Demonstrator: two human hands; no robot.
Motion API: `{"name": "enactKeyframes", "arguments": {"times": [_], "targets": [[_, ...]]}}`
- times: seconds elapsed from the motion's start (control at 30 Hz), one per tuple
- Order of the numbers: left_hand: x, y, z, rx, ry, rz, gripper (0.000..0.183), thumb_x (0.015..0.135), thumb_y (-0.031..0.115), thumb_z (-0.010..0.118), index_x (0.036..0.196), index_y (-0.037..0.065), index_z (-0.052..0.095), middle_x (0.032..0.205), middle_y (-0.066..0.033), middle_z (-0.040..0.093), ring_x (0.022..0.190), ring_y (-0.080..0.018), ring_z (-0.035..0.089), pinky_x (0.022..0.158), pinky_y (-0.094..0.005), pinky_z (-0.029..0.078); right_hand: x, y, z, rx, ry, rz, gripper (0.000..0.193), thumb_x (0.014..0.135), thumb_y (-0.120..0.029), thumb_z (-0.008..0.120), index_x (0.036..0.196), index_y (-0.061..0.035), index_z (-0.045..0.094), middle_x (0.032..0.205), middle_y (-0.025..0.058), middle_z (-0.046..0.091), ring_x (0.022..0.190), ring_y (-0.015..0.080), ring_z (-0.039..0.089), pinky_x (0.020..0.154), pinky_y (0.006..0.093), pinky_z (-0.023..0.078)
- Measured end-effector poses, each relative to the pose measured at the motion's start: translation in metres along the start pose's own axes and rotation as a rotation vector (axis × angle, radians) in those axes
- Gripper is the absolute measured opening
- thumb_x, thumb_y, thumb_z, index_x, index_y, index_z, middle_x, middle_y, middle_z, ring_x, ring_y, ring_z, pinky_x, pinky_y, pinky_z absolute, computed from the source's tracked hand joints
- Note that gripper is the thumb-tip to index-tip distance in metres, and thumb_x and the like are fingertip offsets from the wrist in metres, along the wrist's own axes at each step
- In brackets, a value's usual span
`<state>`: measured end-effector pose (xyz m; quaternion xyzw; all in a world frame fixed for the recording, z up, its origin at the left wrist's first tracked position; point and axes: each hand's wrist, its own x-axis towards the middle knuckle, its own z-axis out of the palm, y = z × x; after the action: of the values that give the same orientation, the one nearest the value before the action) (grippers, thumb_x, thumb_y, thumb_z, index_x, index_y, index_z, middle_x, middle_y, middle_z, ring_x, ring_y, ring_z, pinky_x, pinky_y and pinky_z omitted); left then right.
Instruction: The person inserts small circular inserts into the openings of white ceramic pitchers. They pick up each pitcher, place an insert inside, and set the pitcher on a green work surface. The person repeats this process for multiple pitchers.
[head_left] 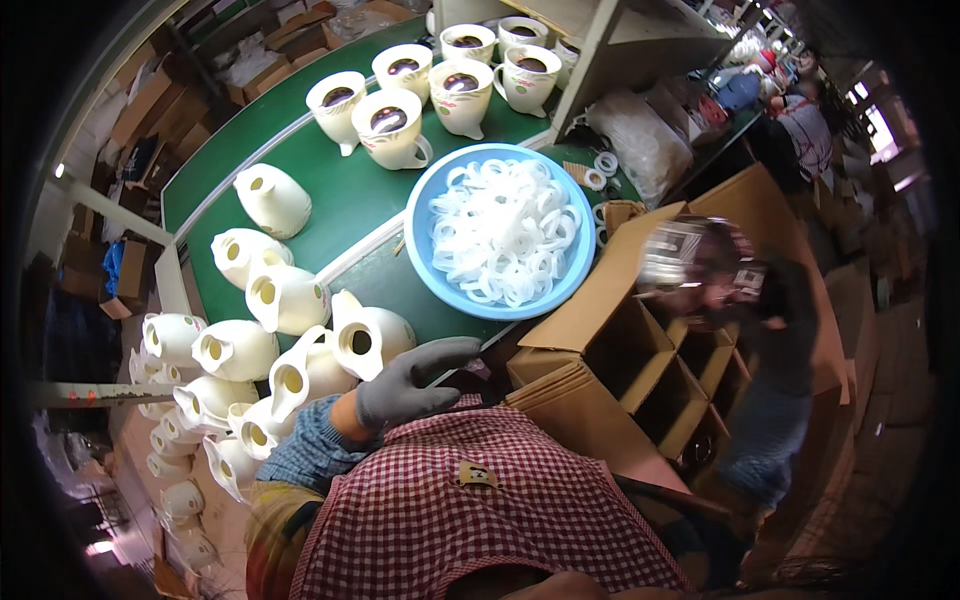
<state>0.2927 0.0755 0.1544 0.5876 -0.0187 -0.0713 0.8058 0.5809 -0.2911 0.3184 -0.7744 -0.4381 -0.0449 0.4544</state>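
Note:
My left hand (415, 385), in a grey glove, is stretched out with fingers extended above the table's near edge. It holds nothing and is nearest to a white jug body (375, 335) lying with its mouth toward me. My right hand (742, 288), smeared by motion, grips a shiny, mirror-like rounded piece (685, 252) above an open cardboard box (565, 325). Dividers (660, 395) split the box into compartments; a dark glossy thing (698, 450) shows in one. Just left of the box sits a light blue basin (420, 255) heaped with translucent white rings (505, 230).
Several white jug bodies (290, 300) lie on the left of the green table (375, 210). Others (390, 130) stand wide end up at the back, dark and glossy inside. A metal post (585, 70) rises behind the basin, near a plastic-wrapped bundle (640, 140).

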Motion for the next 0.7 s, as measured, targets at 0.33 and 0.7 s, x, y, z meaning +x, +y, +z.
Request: {"name": "enactKeyframes", "arguments": {"times": [0.33,0.7], "targets": [[-0.078,-0.046,-0.033,-0.999,0.324,0.129,0.089,0.087,0.042,0.076,0.159,0.010,0.033,0.160,-0.0166,0.041,0.146,-0.0350,0.042,0.123,-0.0537,0.032,0.077,-0.059,0.272,0.474,-0.922,-0.199,0.067,0.087,-0.030,0.082,0.146,-0.0116,0.055,0.130,0.0107,0.062,0.104,0.0247,0.069,0.088,0.0374,0.057],[-0.155,-0.040,-0.044,-0.850,0.637,0.413,0.097,0.086,0.053,0.075,0.161,0.011,0.029,0.161,-0.0153,0.039,0.147,-0.0354,0.040,0.122,-0.0540,0.033,0.183,0.098,0.488,-0.948,-0.931,0.351,0.046,0.099,-0.043,0.059,0.138,-0.0205,0.062,0.147,0.0096,0.056,0.137,0.0293,0.054,0.108,0.0522,0.045]]}}
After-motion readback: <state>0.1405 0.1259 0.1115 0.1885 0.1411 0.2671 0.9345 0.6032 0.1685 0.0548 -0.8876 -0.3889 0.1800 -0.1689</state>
